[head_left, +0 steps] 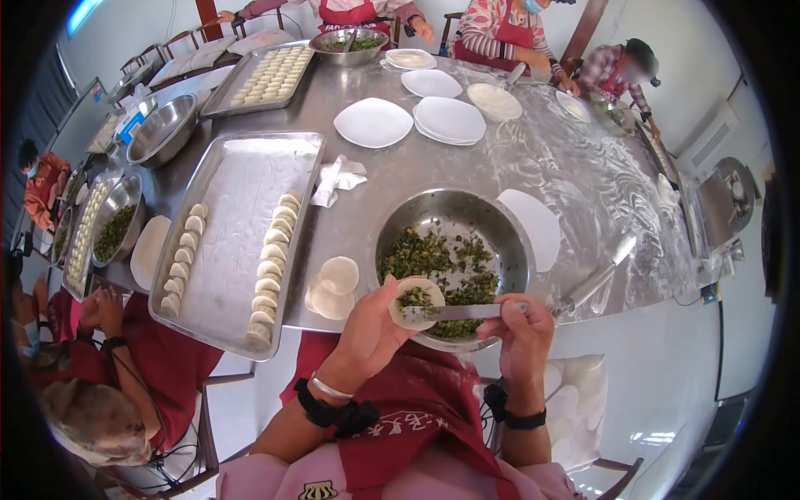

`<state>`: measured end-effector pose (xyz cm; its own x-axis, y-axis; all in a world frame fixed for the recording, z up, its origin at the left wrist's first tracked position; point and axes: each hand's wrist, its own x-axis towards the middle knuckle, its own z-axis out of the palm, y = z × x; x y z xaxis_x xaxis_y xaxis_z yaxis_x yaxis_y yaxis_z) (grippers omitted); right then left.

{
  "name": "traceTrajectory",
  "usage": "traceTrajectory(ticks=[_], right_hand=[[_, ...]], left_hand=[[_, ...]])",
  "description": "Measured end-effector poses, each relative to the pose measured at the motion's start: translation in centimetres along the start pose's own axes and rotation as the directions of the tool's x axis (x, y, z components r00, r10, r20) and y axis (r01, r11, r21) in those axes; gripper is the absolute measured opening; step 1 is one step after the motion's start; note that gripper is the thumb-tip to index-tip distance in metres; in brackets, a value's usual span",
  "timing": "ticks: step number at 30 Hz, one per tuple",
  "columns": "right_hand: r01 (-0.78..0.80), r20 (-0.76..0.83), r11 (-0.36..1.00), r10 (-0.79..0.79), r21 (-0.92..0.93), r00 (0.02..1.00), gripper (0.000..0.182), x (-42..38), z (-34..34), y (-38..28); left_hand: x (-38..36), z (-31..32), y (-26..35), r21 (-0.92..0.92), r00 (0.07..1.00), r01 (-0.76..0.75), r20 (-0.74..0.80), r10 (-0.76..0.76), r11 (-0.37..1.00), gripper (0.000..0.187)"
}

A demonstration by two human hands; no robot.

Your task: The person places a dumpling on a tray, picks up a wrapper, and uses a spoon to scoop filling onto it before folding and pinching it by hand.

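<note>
My left hand (pixel 371 329) holds a round dumpling wrapper (pixel 429 292) with green chopped filling on it. In my right hand (pixel 523 327) is the handle of a metal spatula (pixel 467 312), whose flat tip touches the filling on the wrapper. Both hands are over the near rim of a steel bowl (pixel 518 242) that has chopped green filling (pixel 467 258) inside. A few loose wrappers (pixel 335 283) lie left of the bowl, partly overlapping. Farther left, a metal tray (pixel 237 187) carries two rows of folded dumplings (pixel 271 271).
A crumpled white cloth (pixel 339 179) lies by the tray. White plates (pixel 373 122) stand across the table, and a rolling pin (pixel 602 271) rests on its floury right side. Another full tray (pixel 271 75) sits at the back. Other people work around the table, one close at left (pixel 108 375).
</note>
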<state>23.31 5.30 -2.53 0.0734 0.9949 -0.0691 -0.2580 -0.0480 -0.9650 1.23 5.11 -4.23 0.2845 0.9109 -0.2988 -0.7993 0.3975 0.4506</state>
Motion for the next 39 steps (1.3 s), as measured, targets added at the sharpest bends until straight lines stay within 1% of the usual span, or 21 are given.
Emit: traceTrajectory(ticks=[4, 11, 13, 19, 22, 25, 28, 31, 34, 35, 36, 37, 38, 39], right_hand=[[-0.042, -0.022, 0.998, 0.042, -0.036, 0.999, 0.022, 0.6, 0.3, 0.6], [-0.05, -0.045, 0.993, 0.046, -0.103, 0.998, 0.022, 1.2, 0.3, 0.8], [-0.062, -0.044, 0.991, 0.058, -0.117, 0.997, 0.022, 1.1, 0.2, 0.8], [-0.049, -0.039, 0.997, 0.051, 0.051, 0.998, 0.022, 0.6, 0.0, 0.3], [-0.073, -0.07, 0.997, 0.076, 0.039, 0.995, 0.022, 1.0, 0.1, 1.1], [-0.101, -0.062, 0.995, 0.102, 0.017, 0.993, 0.022, 1.3, -0.1, 2.4], [-0.025, -0.077, 0.999, 0.023, -0.022, 0.997, 0.022, 0.8, -0.3, 1.8], [0.114, -0.191, 0.987, -0.134, -0.113, 0.972, 0.02, -0.4, -0.7, -0.8], [0.201, -0.137, 0.889, -0.279, -0.412, 0.951, 0.017, -1.4, -1.7, -2.2], [0.137, -0.084, 0.816, -0.221, -0.561, 0.972, 0.015, -1.8, -1.9, -2.4], [0.319, 0.097, 0.663, -0.349, -0.677, 0.932, 0.017, -1.9, -2.2, -1.7], [0.489, 0.292, 0.47, -0.431, -0.735, 0.854, 0.02, -1.8, -2.5, -0.2], [0.635, 0.486, 0.25, -0.463, -0.731, 0.741, 0.023, -1.7, -2.7, 1.2], [0.653, 0.521, 0.229, -0.44, -0.722, 0.731, 0.025, -1.8, -2.5, 2.4]], left_hand=[[-0.4, 0.3, 0.1, 0.017, 1.0, -0.004, -0.007, 0.005, 1.0, 0.051], [-0.8, 0.7, -0.2, 0.059, 1.0, -0.005, 0.016, 0.004, 0.998, 0.051], [-0.6, 0.2, -0.4, 0.039, 1.0, -0.004, 0.022, 0.004, 0.999, 0.051], [-0.6, 0.0, -0.4, 0.029, 0.999, -0.035, 0.019, 0.034, 0.999, 0.051], [-0.8, 0.3, -0.4, 0.019, 1.0, -0.024, 0.018, 0.023, 1.0, 0.051], [-0.9, 0.3, -0.5, 0.027, 1.0, -0.025, 0.017, 0.025, 0.999, 0.05], [-0.6, -0.1, -0.5, 0.027, 0.999, -0.04, 0.009, 0.04, 0.999, 0.05], [-0.5, -0.6, -0.3, 0.035, 0.998, -0.06, -0.004, 0.06, 0.998, 0.048], [-0.4, -0.8, -0.2, 0.026, 0.997, -0.08, -0.007, 0.08, 0.996, 0.045], [-0.4, -0.7, -0.2, 0.018, 0.996, -0.086, -0.008, 0.086, 0.996, 0.044], [-0.3, -0.7, -0.3, 0.008, 0.997, -0.079, 0.002, 0.079, 0.997, 0.042], [-0.3, -0.5, -0.3, 0.0, 0.997, -0.074, 0.013, 0.074, 0.997, 0.04], [-0.3, -0.4, -0.3, -0.008, 0.997, -0.069, 0.024, 0.07, 0.998, 0.038], [-0.4, 0.0, -0.4, 0.004, 0.998, -0.061, 0.025, 0.061, 0.998, 0.038]])
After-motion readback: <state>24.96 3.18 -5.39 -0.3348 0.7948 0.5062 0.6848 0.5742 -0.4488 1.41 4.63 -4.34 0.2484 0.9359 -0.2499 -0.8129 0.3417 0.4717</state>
